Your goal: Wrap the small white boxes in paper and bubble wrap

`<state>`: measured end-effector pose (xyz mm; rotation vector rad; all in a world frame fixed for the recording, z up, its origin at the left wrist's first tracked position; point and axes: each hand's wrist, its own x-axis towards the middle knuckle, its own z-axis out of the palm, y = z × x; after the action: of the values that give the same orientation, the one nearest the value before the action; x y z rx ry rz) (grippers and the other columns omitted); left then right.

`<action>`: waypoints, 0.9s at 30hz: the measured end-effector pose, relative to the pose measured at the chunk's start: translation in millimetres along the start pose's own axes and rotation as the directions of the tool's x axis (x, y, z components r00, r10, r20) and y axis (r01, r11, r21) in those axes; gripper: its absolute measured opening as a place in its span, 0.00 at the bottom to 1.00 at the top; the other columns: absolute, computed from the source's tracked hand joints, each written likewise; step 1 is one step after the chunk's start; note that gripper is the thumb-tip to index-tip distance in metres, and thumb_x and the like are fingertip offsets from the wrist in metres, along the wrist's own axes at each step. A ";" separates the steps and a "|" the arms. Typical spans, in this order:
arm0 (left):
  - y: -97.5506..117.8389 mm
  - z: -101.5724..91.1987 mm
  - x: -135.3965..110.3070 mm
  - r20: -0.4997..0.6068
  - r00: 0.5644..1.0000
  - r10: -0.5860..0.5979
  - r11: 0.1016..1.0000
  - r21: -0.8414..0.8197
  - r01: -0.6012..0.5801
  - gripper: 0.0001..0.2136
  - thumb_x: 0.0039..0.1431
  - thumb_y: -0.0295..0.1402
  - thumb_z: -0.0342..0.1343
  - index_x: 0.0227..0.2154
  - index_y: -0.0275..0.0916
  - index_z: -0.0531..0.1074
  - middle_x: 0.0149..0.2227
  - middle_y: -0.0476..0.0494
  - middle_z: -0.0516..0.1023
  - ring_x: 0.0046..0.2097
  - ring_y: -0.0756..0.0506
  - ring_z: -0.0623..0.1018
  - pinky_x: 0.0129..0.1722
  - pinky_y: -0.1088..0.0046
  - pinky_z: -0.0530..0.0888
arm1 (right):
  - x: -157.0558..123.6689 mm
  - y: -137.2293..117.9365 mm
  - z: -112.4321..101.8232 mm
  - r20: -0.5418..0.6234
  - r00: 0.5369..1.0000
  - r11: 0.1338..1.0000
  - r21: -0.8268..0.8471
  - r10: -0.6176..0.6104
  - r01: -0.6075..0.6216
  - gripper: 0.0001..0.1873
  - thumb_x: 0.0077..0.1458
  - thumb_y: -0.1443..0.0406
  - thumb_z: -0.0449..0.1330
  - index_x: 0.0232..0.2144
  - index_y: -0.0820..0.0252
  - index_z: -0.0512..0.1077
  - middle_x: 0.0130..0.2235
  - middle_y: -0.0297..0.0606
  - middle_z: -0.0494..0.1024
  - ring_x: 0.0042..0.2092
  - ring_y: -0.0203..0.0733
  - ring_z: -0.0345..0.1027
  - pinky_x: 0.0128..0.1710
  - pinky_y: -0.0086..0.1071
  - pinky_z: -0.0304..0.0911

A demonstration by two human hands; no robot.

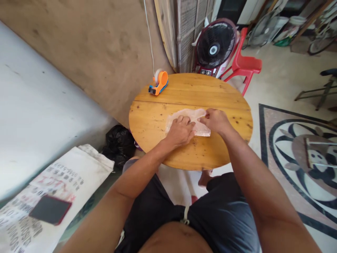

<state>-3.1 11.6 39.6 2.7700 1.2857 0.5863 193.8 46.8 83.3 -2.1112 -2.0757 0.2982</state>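
A crumpled, see-through plastic bag [201,130] with a pinkish tint lies on the round wooden table [168,154]. My left hand [181,130] rests on its middle, fingers bent and closed against the plastic. At the bag's right end, my right hand [216,120] pinches the edge between thumb and fingers. Parts of the plastic are hidden beneath both hands. Beyond them, near the table's far left edge, stands an orange and blue tape dispenser [161,82] with a roll of tape on it.
Behind the table are a black electric fan [216,44] and a red plastic chair [246,63]. To the left, a black garbage bag [119,144] sits beside a white woven sack [86,165] with a phone [50,209] on it. A brown board [105,52] rises close to the table.
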 end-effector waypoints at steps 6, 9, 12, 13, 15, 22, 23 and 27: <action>-9.1 4.2 12.4 0.000 0.999 -0.039 0.996 -0.081 0.039 0.18 0.70 0.37 0.45 0.51 0.40 0.77 0.47 0.38 0.75 0.49 0.39 0.69 0.51 0.58 0.69 | 14.9 5.5 3.9 0.191 0.981 0.997 -0.068 -0.020 0.034 0.20 0.53 0.61 0.65 0.49 0.59 0.79 0.47 0.43 0.83 0.48 0.48 0.77 0.45 0.34 0.67; -10.7 9.2 17.4 -0.006 0.999 -0.052 0.997 -0.053 0.052 0.18 0.70 0.35 0.44 0.50 0.38 0.78 0.48 0.35 0.76 0.51 0.38 0.71 0.52 0.56 0.70 | 10.5 18.1 12.0 0.185 0.983 1.000 -0.021 0.008 -0.005 0.19 0.54 0.56 0.65 0.46 0.59 0.80 0.44 0.43 0.84 0.45 0.48 0.77 0.43 0.34 0.68; -10.4 13.6 19.9 -0.008 0.997 -0.078 0.996 -0.053 0.077 0.18 0.70 0.34 0.44 0.50 0.36 0.78 0.48 0.33 0.77 0.53 0.36 0.72 0.55 0.54 0.70 | 4.5 14.7 16.4 0.176 0.984 0.998 -0.062 0.006 0.005 0.21 0.53 0.56 0.66 0.48 0.59 0.79 0.43 0.44 0.83 0.47 0.50 0.77 0.44 0.36 0.67; -10.1 14.6 20.1 -0.003 0.996 -0.089 0.993 -0.074 0.088 0.18 0.70 0.34 0.44 0.49 0.36 0.78 0.47 0.34 0.78 0.53 0.37 0.72 0.55 0.55 0.70 | 3.3 10.2 17.1 0.164 0.987 0.997 -0.079 -0.001 0.014 0.23 0.54 0.56 0.66 0.50 0.59 0.78 0.45 0.46 0.83 0.48 0.50 0.76 0.46 0.37 0.67; -10.0 16.1 20.2 0.006 0.994 -0.107 0.985 -0.133 0.107 0.18 0.70 0.33 0.44 0.50 0.36 0.78 0.49 0.35 0.78 0.53 0.39 0.73 0.56 0.57 0.71 | 2.0 -0.5 18.1 0.128 0.992 0.994 -0.110 -0.010 0.025 0.26 0.56 0.55 0.64 0.54 0.59 0.76 0.50 0.49 0.80 0.51 0.53 0.75 0.48 0.39 0.67; -17.0 25.9 21.6 -0.005 0.992 -0.130 0.972 -0.200 0.126 0.20 0.70 0.34 0.43 0.57 0.37 0.74 0.58 0.35 0.75 0.62 0.38 0.70 0.65 0.52 0.66 | -3.1 -10.5 21.5 0.094 0.995 0.985 -0.165 -0.033 0.048 0.29 0.58 0.55 0.62 0.58 0.60 0.71 0.53 0.54 0.76 0.52 0.54 0.75 0.49 0.40 0.68; -18.0 27.5 22.2 -0.001 0.991 -0.131 0.972 -0.197 0.129 0.20 0.70 0.34 0.43 0.58 0.37 0.73 0.60 0.35 0.74 0.64 0.38 0.69 0.66 0.51 0.64 | -4.8 -8.8 22.1 0.081 0.996 0.983 -0.180 -0.032 0.046 0.29 0.58 0.55 0.62 0.58 0.61 0.71 0.54 0.54 0.76 0.51 0.54 0.75 0.49 0.40 0.68; -17.9 28.9 24.0 0.026 0.984 -0.175 0.957 -0.229 0.176 0.23 0.70 0.34 0.43 0.64 0.35 0.64 0.64 0.32 0.71 0.66 0.37 0.68 0.66 0.51 0.65 | -9.1 -4.9 26.0 -0.018 0.999 0.978 -0.207 -0.034 0.029 0.24 0.62 0.55 0.58 0.54 0.64 0.73 0.52 0.55 0.76 0.50 0.54 0.75 0.47 0.40 0.68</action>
<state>8.0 44.9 17.1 2.4402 1.3490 0.6674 182.2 37.3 59.6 -2.1797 -2.2118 0.0564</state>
